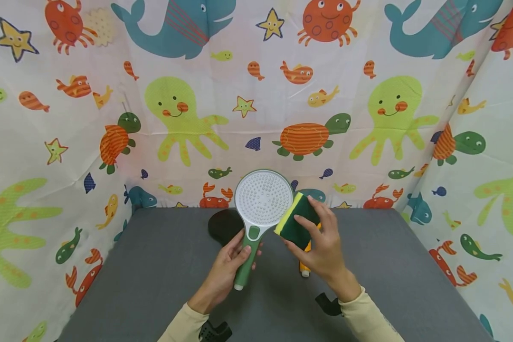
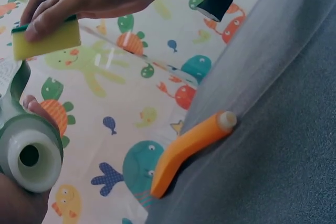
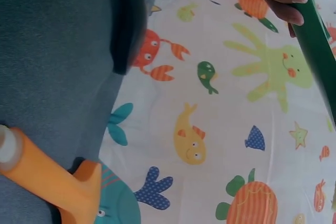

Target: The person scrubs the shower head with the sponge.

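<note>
My left hand (image 1: 224, 267) grips the green handle of a hand-held shower head (image 1: 263, 198), held upright above the table. Its round white nozzle face looks toward me. In the left wrist view the hollow end of the shower head's handle (image 2: 35, 160) points at the camera. A sponge (image 1: 298, 221), yellow with a dark green scouring side, is pinched between the thumb and fingers of my right hand (image 1: 325, 242). The sponge's yellow edge is right at the right rim of the shower head; whether they touch, I cannot tell.
On the grey table (image 1: 166, 275) behind the shower head lies a dark rounded object (image 1: 224, 226), partly hidden. An orange handle-like object (image 2: 191, 148) lies behind my right hand. A patterned sea-animal curtain (image 1: 256, 128) encloses the back and sides.
</note>
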### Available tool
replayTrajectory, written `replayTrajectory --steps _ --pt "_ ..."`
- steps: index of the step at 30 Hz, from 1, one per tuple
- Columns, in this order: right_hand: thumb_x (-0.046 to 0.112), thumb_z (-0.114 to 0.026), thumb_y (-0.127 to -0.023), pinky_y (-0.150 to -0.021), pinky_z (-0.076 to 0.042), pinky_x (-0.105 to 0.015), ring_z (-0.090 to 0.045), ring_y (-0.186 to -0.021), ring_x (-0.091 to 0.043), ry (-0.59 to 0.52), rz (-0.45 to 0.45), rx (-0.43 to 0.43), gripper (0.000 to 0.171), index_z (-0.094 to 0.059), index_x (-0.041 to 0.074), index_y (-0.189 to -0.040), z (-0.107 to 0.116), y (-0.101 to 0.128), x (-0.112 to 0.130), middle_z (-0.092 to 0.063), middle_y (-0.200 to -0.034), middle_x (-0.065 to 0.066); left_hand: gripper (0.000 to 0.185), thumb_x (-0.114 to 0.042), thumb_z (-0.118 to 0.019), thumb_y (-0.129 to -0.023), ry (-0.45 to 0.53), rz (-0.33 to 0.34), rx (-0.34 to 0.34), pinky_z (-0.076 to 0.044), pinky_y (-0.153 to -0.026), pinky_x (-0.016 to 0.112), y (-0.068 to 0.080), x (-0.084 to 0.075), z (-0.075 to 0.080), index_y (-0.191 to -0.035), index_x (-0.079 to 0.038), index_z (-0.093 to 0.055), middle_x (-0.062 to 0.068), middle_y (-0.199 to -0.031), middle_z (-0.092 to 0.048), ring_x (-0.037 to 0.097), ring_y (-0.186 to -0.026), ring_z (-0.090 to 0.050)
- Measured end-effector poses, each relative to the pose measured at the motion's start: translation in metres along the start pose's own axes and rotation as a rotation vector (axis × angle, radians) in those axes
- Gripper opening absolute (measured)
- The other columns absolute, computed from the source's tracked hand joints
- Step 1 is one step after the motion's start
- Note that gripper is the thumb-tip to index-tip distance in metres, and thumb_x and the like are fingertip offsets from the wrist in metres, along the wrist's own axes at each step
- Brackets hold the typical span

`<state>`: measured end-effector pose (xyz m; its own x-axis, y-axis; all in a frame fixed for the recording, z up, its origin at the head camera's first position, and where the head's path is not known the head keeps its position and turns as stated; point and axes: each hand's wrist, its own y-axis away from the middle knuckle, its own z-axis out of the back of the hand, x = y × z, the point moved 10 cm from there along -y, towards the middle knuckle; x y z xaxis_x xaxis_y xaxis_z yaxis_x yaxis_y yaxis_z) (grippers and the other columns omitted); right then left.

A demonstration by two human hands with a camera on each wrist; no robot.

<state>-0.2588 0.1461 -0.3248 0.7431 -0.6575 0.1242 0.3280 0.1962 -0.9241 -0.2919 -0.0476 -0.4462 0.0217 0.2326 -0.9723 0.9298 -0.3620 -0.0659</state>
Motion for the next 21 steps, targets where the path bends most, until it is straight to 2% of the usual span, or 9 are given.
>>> replayTrajectory --steps 5,14,18,21 --pt "0.059 -0.063 -0.088 -0.102 -0.042 -0.049 -0.045 -0.127 -0.042 0.013 0.027 0.025 0.054 -0.069 0.012 -0.114 -0.005 0.005 0.004 -0.049 -0.143 -0.024 0.063 -0.03 -0.056 -0.1 -0.004 0.012 -0.035 -0.054 -0.081 0.027 0.0 0.002 0.002 -0.155 -0.027 -0.027 0.019 -0.143 -0.052 0.021 -0.118 -0.06" --pt "0.056 -0.061 -0.09 -0.104 -0.042 -0.041 -0.048 -0.123 -0.041 0.04 0.126 0.049 0.051 -0.069 0.014 -0.119 -0.012 0.009 0.015 -0.052 -0.14 -0.024 0.063 -0.031 -0.057 -0.099 -0.032 0.015 -0.042 -0.055 -0.083 0.029 -0.002 0.005 -0.002 -0.155 -0.028 -0.028 0.02 -0.141 -0.053 0.026 -0.116 -0.059" --pt "0.056 -0.062 -0.09 -0.101 -0.041 -0.047 -0.047 -0.122 -0.043 0.048 0.14 0.052 0.051 -0.07 0.014 -0.118 -0.012 0.008 0.015 -0.052 -0.14 -0.025 0.063 -0.031 -0.057 -0.1 -0.042 0.016 -0.041 -0.054 -0.084 0.031 -0.001 0.006 -0.003 -0.155 -0.029 -0.027 0.016 -0.138 -0.055 0.021 -0.112 -0.059" --pt "0.055 -0.062 -0.09 -0.095 -0.04 -0.056 -0.047 -0.121 -0.044 0.055 0.141 0.053 0.051 -0.07 0.014 -0.118 -0.011 0.005 0.011 -0.051 -0.14 -0.026 0.064 -0.032 -0.056 -0.1 -0.052 0.017 -0.038 -0.054 -0.083 0.031 -0.001 0.007 -0.003 -0.156 -0.028 -0.025 0.015 -0.138 -0.056 0.024 -0.114 -0.058"
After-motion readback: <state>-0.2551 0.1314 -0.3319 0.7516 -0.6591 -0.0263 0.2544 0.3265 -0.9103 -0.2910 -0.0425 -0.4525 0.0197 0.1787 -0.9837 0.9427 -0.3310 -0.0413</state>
